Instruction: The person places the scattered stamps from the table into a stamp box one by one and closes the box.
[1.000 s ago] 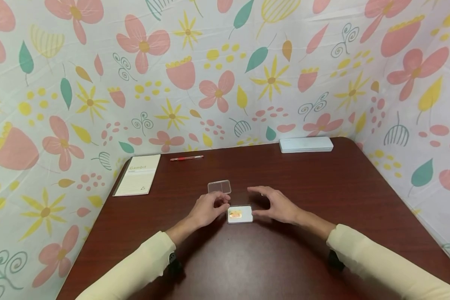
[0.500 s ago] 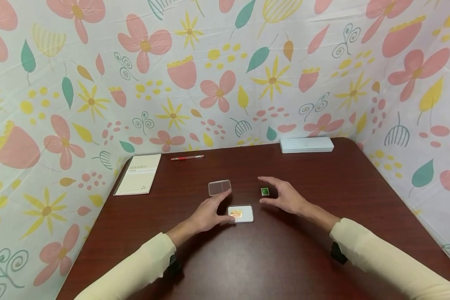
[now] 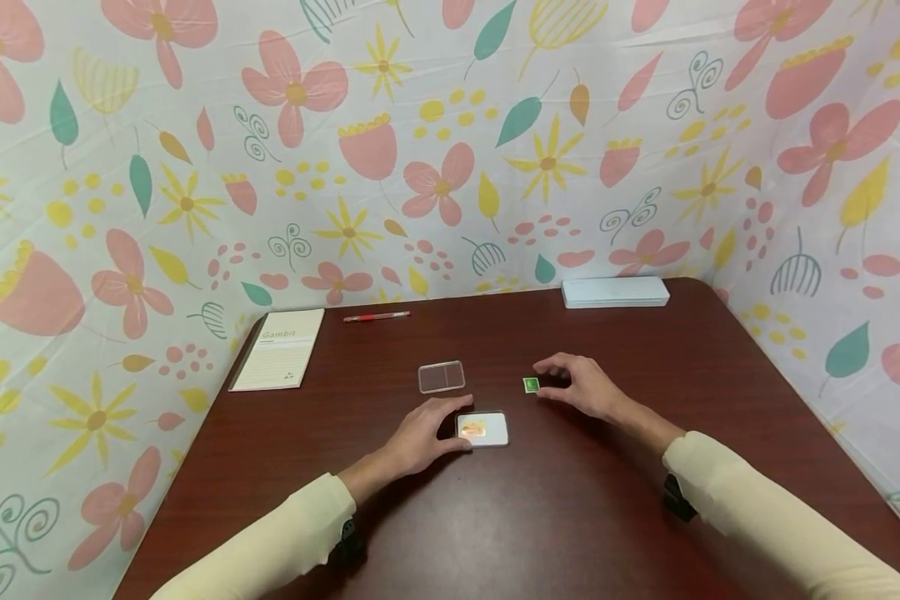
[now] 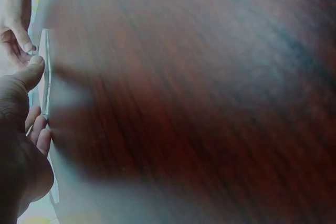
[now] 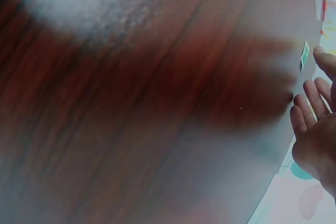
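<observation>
The small green square [image 3: 531, 385] with a pale border lies on the dark brown wooden table [image 3: 450, 533], just right of the middle of the frame. My right hand [image 3: 585, 385] is at its right, thumb and index finger apart, the thumb's tip close beside its right edge; I cannot tell whether they touch.

Lower and a little left, near the centre, sits a clear plastic case [image 3: 483, 429] with a white insert bearing an orange-and-yellow picture at its left end. My left hand [image 3: 423, 433] is around that end, thumb and index finger spread, the thumb at the near edge and the index finger by the far one.

A clear rectangular lid [image 3: 442, 377] lies above my left hand, near the centre. At middle left is a cream notebook [image 3: 281, 350] printed "Gambit"; to its upper right lies a red pen [image 3: 377, 317]. A pale blue box [image 3: 615, 292] rests along the table's back edge, right of centre, before a flower-printed cloth [image 3: 435, 108].
</observation>
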Motion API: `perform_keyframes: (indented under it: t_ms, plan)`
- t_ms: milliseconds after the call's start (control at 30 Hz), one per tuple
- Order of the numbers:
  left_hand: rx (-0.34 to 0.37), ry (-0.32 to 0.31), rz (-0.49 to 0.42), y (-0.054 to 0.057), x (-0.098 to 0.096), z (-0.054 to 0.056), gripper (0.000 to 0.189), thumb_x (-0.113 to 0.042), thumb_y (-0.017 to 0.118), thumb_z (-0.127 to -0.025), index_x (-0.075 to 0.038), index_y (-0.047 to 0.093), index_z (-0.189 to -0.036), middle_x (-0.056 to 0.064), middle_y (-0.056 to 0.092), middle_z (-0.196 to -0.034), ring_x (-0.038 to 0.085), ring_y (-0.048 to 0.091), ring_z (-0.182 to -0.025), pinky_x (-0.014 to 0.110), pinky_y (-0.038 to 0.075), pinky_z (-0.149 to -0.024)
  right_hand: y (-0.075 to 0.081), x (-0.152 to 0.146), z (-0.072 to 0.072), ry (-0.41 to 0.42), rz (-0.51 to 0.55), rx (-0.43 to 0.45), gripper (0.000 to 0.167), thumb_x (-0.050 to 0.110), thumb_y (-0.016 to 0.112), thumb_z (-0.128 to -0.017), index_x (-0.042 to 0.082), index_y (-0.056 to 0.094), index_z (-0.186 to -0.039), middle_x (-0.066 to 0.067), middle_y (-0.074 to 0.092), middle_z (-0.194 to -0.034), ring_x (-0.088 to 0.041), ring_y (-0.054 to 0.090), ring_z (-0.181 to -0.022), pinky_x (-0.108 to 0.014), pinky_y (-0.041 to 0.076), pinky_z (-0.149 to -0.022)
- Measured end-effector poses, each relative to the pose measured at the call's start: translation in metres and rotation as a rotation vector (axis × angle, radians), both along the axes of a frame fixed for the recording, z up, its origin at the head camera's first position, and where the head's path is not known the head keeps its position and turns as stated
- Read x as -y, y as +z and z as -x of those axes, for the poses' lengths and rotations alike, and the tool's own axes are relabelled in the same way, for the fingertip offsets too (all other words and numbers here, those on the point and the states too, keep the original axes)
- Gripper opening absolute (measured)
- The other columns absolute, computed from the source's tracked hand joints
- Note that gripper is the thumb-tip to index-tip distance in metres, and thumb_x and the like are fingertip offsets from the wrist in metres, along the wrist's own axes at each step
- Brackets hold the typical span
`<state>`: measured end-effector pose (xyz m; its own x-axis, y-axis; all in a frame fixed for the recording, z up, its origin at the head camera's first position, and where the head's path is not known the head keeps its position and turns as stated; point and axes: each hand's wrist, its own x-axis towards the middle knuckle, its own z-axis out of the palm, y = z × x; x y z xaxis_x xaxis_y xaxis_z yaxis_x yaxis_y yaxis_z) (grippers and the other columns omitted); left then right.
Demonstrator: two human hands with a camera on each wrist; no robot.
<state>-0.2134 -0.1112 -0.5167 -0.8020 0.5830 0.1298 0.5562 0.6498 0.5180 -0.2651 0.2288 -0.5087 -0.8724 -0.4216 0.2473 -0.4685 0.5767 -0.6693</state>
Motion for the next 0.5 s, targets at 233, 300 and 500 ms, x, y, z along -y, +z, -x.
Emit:
perform_keyframes:
  t_ms: [233,300,500]
  plan:
    - [-0.015,-0.012,-0.015,0.000,0.000,-0.002,0.067,-0.034,0.082,-0.095,-0.012,0.057,-0.154,0.004,0.061,-0.150,0.025,0.057,-0.136,0.052,0.046,-0.109,-0.006,0.001,0.004,-0.023,0.006,0.010,0.034,0.010,0.088,-0.089,-0.001,0.076,-0.120,-0.012,0.073,-0.110,-0.030,0.063,-0.097,-0.048,0.054,-0.086]
    - [-0.012,-0.010,-0.014,0.000,-0.001,-0.003,0.067,-0.034,0.082,-0.095,-0.012,0.057,-0.153,0.004,0.061,-0.150,0.025,0.056,-0.137,0.052,0.046,-0.110,-0.007,0.001,0.004,-0.030,0.009,0.013,0.032,0.010,0.088,-0.089,0.000,0.077,-0.118,-0.011,0.073,-0.111,-0.029,0.062,-0.097,-0.047,0.053,-0.086]
    - [-0.015,0.001,-0.014,0.000,-0.002,-0.004,0.066,-0.033,0.083,-0.095,-0.013,0.058,-0.152,0.003,0.062,-0.150,0.024,0.056,-0.137,0.051,0.046,-0.110,-0.011,0.003,0.006,-0.040,0.010,-0.007,0.028,0.008,0.088,-0.089,0.002,0.079,-0.115,-0.010,0.073,-0.109,-0.028,0.061,-0.095,-0.044,0.052,-0.084]
